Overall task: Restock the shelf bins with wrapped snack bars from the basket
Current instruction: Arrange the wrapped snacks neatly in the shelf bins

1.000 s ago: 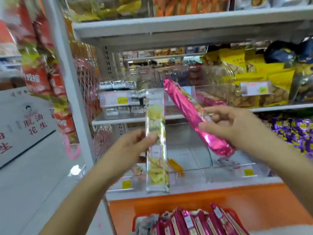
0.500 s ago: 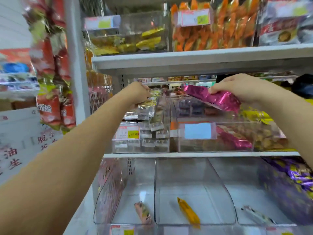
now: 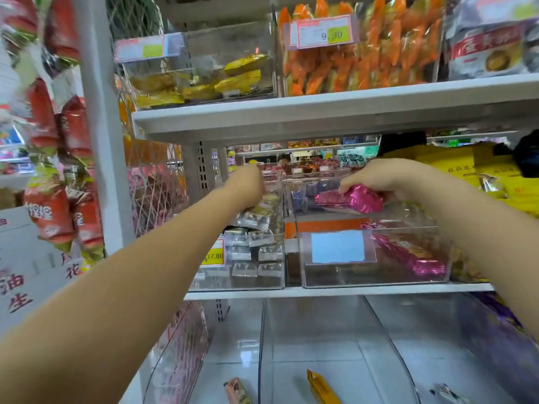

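Head view: both arms reach forward to the middle shelf (image 3: pixel 320 291). The right hand (image 3: pixel 376 176) is above the clear bin with the blue label (image 3: pixel 335 275). Its fingers are curled over a pink wrapped snack bar (image 3: pixel 354 199) and grip it from above, and the bar hangs over the back part of this bin. More pink bars (image 3: pixel 408 255) lie on the bottom of the same bin, at its right side.

The left hand (image 3: pixel 246 185) is over the neighbouring clear bin (image 3: pixel 233 282), which holds a stack of silver-ended bars (image 3: pixel 253 252) and carries a yellow price tag (image 3: pixel 214 256). This hand is just over the top of the stack. It is blurred and its fingers are hidden behind the back of the hand, so I cannot tell if they hold something.

On the shelf below, an orange bar (image 3: pixel 320 387) lies alone in a curved clear bin (image 3: pixel 264 345).
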Demonstrator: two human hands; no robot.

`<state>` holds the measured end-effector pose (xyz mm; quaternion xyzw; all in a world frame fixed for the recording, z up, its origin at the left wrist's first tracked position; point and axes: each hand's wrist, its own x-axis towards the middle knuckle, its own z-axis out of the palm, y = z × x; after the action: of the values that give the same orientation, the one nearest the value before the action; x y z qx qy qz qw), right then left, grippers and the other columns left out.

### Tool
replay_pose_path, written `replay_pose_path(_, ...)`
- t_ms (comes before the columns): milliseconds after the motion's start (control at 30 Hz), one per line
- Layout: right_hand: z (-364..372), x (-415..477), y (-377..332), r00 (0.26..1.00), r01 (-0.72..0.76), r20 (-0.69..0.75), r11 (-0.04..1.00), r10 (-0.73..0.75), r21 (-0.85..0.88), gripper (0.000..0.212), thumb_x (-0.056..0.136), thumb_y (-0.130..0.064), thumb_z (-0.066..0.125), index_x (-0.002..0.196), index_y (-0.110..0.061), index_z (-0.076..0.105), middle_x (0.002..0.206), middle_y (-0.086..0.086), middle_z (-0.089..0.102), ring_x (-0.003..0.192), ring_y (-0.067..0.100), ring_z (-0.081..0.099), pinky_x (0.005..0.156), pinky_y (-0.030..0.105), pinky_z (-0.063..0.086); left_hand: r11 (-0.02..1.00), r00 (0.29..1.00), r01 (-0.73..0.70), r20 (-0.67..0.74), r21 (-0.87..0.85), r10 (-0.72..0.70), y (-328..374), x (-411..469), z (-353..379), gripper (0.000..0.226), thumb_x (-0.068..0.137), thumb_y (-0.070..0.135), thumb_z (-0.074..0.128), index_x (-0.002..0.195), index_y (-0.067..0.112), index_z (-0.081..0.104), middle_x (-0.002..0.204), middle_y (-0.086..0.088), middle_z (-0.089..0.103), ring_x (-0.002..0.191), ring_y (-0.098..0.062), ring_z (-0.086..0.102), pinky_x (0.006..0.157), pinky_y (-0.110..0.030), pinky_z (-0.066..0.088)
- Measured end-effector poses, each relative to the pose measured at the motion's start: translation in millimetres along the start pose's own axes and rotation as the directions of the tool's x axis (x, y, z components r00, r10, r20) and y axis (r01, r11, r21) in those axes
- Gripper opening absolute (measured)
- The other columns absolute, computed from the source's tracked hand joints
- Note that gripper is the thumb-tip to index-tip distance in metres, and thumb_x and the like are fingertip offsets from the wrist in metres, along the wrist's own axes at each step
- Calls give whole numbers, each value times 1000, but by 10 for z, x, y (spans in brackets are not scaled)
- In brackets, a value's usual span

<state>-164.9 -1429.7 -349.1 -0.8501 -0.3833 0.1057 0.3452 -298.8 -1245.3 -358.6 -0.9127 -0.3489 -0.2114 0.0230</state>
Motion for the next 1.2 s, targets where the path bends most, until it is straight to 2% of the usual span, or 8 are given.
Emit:
replay_pose_path(167, 167, 83, -23, 998, 5, 59, 998, -1, -66, 20, 92, -27, 62, 83, -11, 55, 83, 11, 61, 70, 19, 58, 62, 28, 50, 980, 969, -196, 149, -21, 197, -103, -349, -164, 27, 96, 27, 54, 116, 14, 67, 116, -1, 66, 103, -17, 60, 89, -27, 45)
replay_pose_path(300, 216, 140, -15, 997, 6, 75, 995, 2, -104, 20, 90, -28, 65, 86, -10, 56, 87, 12, 62, 74, 21, 59, 59, 27, 51, 940, 871, -321, 353, -115, 341, -296, -710, -342, 58, 82, 55, 57, 134, 32, 50, 126, 16, 54, 111, -5, 52, 100, -25, 39)
replay_pose_path(367, 224, 178, -4, 996, -9, 88, 994, 19, -111, 21, 90, -28, 66, 88, -10, 55, 89, 13, 62, 74, 21, 60, 58, 27, 51, 941, 889, -298, 313, -157, 334, -374, -737, -334, 60, 78, 52, 64, 134, 36, 50, 128, 16, 54, 114, -7, 52, 102, -28, 39)
replay_pose_path(500, 254, 261, 8, 992, -37, 116, 993, 50, -112, 21, 90, -27, 65, 90, -8, 56, 91, 13, 61, 74, 21, 58, 61, 27, 50, 938, 944, -253, 152, -238, 293, -322, -613, -132, 44, 83, 30, 71, 126, 31, 59, 115, 12, 62, 96, -4, 58, 82, -18, 42)
replay_pose_path(633, 340, 321, 19, 987, -42, 148, 991, 60, -126, 20, 92, -29, 62, 94, -9, 55, 89, 11, 59, 76, 21, 56, 63, 27, 47, 920, 942, -289, 94, -265, 323, -236, -608, -10, 38, 87, 32, 66, 124, 26, 61, 118, 9, 63, 99, -3, 57, 84, -15, 40)
replay_pose_path(767, 497, 332, -65, 973, -23, 221, 982, 65, -187, 24, 94, -33, 60, 89, -9, 56, 82, 8, 58, 72, 20, 55, 63, 26, 46, 906, 951, -298, -14, -300, 308, -200, -717, 14, 28, 95, 36, 52, 117, 25, 65, 96, 13, 63, 67, 11, 51, 60, -3, 35)
replay_pose_path(1000, 684, 333, -216, 904, 38, 399, 899, 156, -437, 28, 102, -32, 44, 82, -15, 53, 88, 4, 56, 78, 21, 58, 67, 29, 46, 930, 966, -255, -29, -266, 257, -135, -824, 36, 31, 95, 36, 52, 124, 27, 61, 121, 7, 61, 93, -7, 52, 76, -21, 37)
replay_pose_path(1200, 605, 341, -115, 883, 31, 439, 912, 166, -408, 20, 101, -16, 47, 108, -5, 62, 87, 9, 65, 56, 16, 67, 51, 26, 51, 927, 966, -260, -70, -271, 251, -54, -903, 53, 32, 98, 27, 48, 128, 20, 59, 125, 2, 62, 98, -9, 53, 78, -19, 35)
